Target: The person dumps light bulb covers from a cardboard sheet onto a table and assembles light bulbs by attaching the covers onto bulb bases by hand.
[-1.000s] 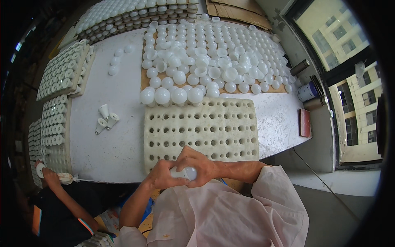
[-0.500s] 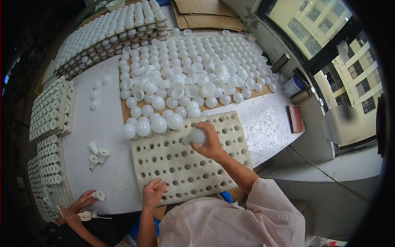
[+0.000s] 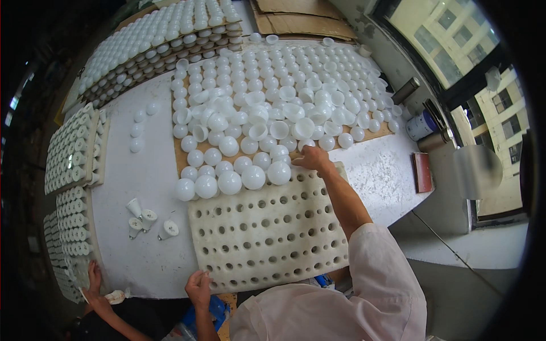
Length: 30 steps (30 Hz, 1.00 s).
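Observation:
My right hand is at the far edge of the pale foam board, its fingers pinched close together beside the white dome covers. What they hold, if anything, cannot be made out. Along that same edge, left of the hand, stands a row of several larger white globes. My left hand is at the board's near left corner with curled fingers, the tips against the edge; its grip is partly hidden. Rows of large and small round holes cover the board.
A co-worker's hand reaches beside stacked trays of white lamp bases at left. Several loose bases lie on the white table. Behind are stacked layers of domes; at right, a tumbler and a dark red box.
The white globe in my right hand now stands at the row's right end; that hand moved farther away. My left hand drew back to the board's corner. The co-worker put a lamp base down.

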### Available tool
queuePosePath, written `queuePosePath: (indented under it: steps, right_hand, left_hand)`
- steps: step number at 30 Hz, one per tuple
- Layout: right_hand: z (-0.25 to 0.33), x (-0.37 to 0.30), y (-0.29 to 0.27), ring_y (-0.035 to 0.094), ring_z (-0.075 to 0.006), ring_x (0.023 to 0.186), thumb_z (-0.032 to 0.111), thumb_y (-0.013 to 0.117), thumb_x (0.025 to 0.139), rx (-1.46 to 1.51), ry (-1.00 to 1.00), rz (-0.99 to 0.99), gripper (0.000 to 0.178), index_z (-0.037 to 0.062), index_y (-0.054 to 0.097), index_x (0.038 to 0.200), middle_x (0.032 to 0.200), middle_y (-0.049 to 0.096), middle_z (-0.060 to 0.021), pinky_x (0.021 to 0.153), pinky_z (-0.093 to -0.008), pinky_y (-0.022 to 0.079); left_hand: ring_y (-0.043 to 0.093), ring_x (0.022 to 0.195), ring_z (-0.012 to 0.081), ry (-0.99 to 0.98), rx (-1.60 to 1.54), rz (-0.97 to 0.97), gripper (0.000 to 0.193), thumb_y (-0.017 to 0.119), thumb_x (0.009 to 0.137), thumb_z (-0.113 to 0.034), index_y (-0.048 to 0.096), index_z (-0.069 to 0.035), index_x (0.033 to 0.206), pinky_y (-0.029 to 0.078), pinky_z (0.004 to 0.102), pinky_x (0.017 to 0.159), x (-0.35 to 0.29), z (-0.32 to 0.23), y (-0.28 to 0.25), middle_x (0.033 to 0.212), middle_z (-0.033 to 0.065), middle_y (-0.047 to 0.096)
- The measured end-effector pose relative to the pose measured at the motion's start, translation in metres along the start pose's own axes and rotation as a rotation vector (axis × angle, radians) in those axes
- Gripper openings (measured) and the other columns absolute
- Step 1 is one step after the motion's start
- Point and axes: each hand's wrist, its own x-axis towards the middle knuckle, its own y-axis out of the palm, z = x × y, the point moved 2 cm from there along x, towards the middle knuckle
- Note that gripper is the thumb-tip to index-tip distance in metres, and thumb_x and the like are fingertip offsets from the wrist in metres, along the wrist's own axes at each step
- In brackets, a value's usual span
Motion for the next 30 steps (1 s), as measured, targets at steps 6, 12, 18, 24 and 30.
queuePosePath:
  steps: [6, 12, 18, 24, 30]
  right_hand:
    - [0.033, -0.001, -0.005, 0.064, -0.0321, 0.096, 0.048, 0.078, 0.059, 0.037, -0.07, 0.031, 0.062, 0.0025, 0.065, 0.099, 0.101, 0.067, -0.0186, 0.081, -0.0414, 0.05]
    - [0.037, -0.012, -0.011, 0.063, -0.0328, 0.097, 0.039, 0.077, 0.06, 0.039, -0.037, -0.019, 0.064, 0.0019, 0.061, 0.11, 0.106, 0.064, -0.0204, 0.084, -0.0405, 0.05]
    - [0.017, -0.059, -0.038, 0.055, -0.0255, 0.107, 0.024, 0.061, 0.078, 1.307, -0.091, -0.14, 0.06, 0.0057, 0.044, 0.133, 0.122, 0.05, -0.0111, 0.072, -0.0358, 0.058]
    - [0.043, -0.14, -0.019, 0.057, -0.028, 0.109, 0.034, 0.07, 0.077, 1.958, -0.445, 0.185, 0.08, 0.0054, 0.029, 0.139, 0.126, 0.048, -0.0154, 0.07, -0.0403, 0.06]
    - [0.094, -0.214, -0.034, 0.058, -0.0303, 0.109, 0.033, 0.086, 0.063, 1.85, -0.543, 0.149, 0.098, 0.0102, 0.03, 0.14, 0.129, 0.049, -0.0204, 0.069, -0.0328, 0.058]
  left_hand:
    - [0.064, 0.097, 0.0201, 0.191, 0.124, -0.242, 0.034, 0.063, 0.083, -0.004, 0.056, 0.005, 0.115, 0.05, 0.0276, 0.075, 0.067, -0.014, -0.048, 0.111, 0.018, 0.065]
    - [0.061, 0.102, 0.0358, 0.492, 0.566, -0.435, 0.048, 0.072, 0.075, -0.011, 0.055, 0.003, 0.117, 0.05, 0.0388, 0.083, 0.165, -0.023, -0.077, 0.115, 0.0222, 0.061]
    - [0.061, 0.097, 0.0388, 0.346, 0.918, -0.445, 0.055, 0.08, 0.069, -0.026, 0.057, 0.0, 0.112, 0.048, 0.0444, 0.083, 0.239, -0.036, -0.065, 0.103, 0.0228, 0.063]
    - [0.063, 0.09, 0.0379, 0.353, 1.057, -0.366, 0.051, 0.081, 0.069, -0.029, 0.057, -0.001, 0.104, 0.051, 0.0435, 0.076, 0.248, -0.057, -0.03, 0.098, 0.0204, 0.065]
    - [0.064, 0.087, 0.0339, 0.52, 0.872, -0.36, 0.046, 0.076, 0.075, -0.025, 0.056, 0.002, 0.106, 0.052, 0.0421, 0.077, 0.252, -0.025, -0.042, 0.098, 0.0201, 0.064]
